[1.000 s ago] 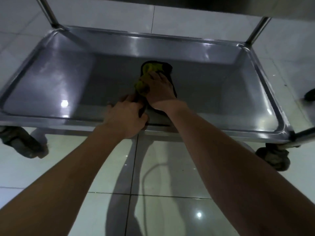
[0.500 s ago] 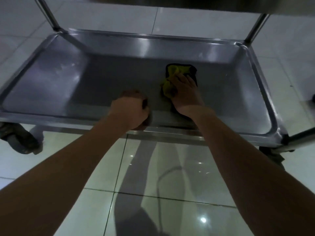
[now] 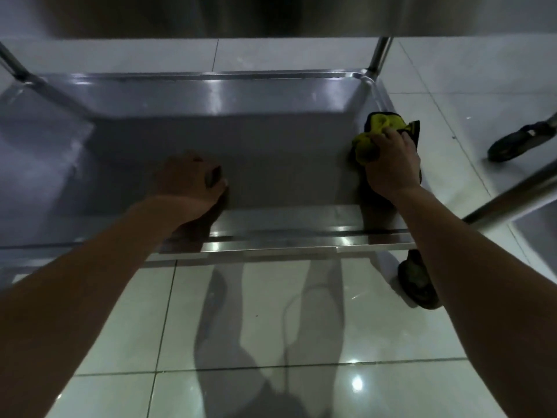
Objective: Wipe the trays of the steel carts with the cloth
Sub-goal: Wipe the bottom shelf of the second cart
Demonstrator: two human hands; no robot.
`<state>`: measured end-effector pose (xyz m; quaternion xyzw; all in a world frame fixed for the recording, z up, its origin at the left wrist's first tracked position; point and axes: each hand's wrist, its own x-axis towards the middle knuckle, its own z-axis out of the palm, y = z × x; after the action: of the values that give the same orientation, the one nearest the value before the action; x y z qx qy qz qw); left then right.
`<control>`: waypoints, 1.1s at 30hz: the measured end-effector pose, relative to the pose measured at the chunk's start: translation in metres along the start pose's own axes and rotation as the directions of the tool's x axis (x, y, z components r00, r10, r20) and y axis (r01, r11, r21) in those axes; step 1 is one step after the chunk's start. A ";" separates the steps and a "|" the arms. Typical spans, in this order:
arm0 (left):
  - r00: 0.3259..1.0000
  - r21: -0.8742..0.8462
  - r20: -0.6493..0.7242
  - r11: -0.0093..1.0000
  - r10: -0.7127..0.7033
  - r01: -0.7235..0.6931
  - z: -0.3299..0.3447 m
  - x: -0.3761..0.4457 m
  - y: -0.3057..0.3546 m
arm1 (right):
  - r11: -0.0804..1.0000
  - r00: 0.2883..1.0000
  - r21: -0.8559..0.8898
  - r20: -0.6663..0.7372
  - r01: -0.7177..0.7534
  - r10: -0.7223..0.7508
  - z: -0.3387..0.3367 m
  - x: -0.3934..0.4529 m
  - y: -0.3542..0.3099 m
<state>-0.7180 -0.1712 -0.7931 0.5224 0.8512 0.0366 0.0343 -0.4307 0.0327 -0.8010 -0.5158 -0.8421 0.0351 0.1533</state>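
The lower steel tray (image 3: 271,245) of a cart fills the middle of the head view. My right hand (image 3: 391,167) grips a crumpled yellow and black cloth (image 3: 376,128) and holds it down against the tray floor, right by the tray's right wall. My left hand (image 3: 190,182) is curled into a fist and rests on the tray floor just inside the front rim, left of centre. Nothing shows inside the fist. The two hands are far apart.
The underside of the cart's upper shelf (image 3: 271,13) hangs over the top of the view. A steel post (image 3: 379,55) rises at the far right corner. A caster (image 3: 417,285) sits under the near right corner. Another cart's leg (image 3: 512,197) and wheel (image 3: 518,143) stand to the right on glossy floor tiles.
My right hand has slid the cloth from the tray's middle to its right end. My left hand let go of the cloth, closed into a fist and stayed near the front rim.
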 end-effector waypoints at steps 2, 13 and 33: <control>1.000 -0.011 0.009 1.000 0.025 -0.025 0.005 0.001 -0.001 | 1.000 1.000 0.004 -0.005 0.012 -0.012 0.002 0.001 -0.003; 0.996 0.040 0.072 0.997 0.059 -0.062 0.020 -0.008 -0.019 | 0.974 0.948 0.151 0.245 0.168 -0.201 0.053 0.037 -0.153; 0.992 0.011 0.126 1.000 0.026 -0.027 0.017 -0.017 -0.020 | 0.982 0.988 0.164 0.106 0.090 -0.108 0.045 0.034 -0.107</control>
<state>-0.7263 -0.1953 -0.8119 0.5351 0.8406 -0.0013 0.0839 -0.5502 0.0168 -0.8130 -0.4564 -0.8688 0.1241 0.1468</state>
